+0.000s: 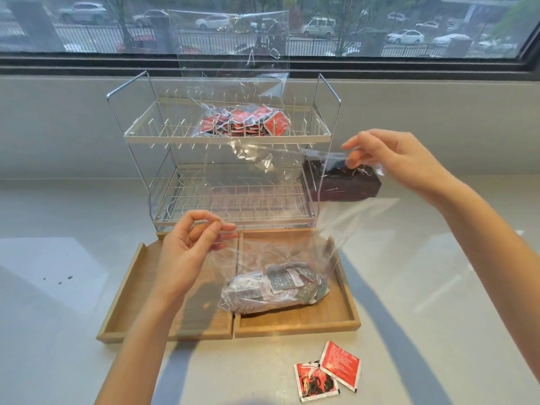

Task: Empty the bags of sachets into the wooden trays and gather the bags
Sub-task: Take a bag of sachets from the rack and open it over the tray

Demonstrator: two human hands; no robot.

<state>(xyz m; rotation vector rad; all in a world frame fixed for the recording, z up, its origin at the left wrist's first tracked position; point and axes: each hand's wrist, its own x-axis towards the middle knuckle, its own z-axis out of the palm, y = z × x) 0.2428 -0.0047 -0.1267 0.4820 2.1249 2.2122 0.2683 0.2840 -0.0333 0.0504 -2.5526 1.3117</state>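
— On the desk (73, 258), what lies nearest the wearer?

— Two wooden trays side by side: the left tray (131, 293) and the right tray (336, 317). A clear bag (292, 252) stands open over the right tray, its bottom resting there with a heap of dark and white sachets (277, 287) still inside.

— And the hands?

— The left hand (187, 252) has its grip pinched on the near left edge of the bag's mouth, thumb and fingertips closed on the plastic. The right hand (391, 159) is raised higher and farther right, its grip pinching the opposite edge of the mouth, so the film is stretched between them.

— Anything else with sachets?

— Yes. Beyond the trays stands a two-tier wire rack (228, 138). On its upper shelf sits a second clear bag (233, 68), upright, with red sachets (245, 124) at its bottom. Two loose red sachets (327, 369) lie on the desk, near right of the trays, touching each other.

— What is behind the right hand?

— A dark box (365, 188) just right of the rack, and a window (409, 24) along the far wall
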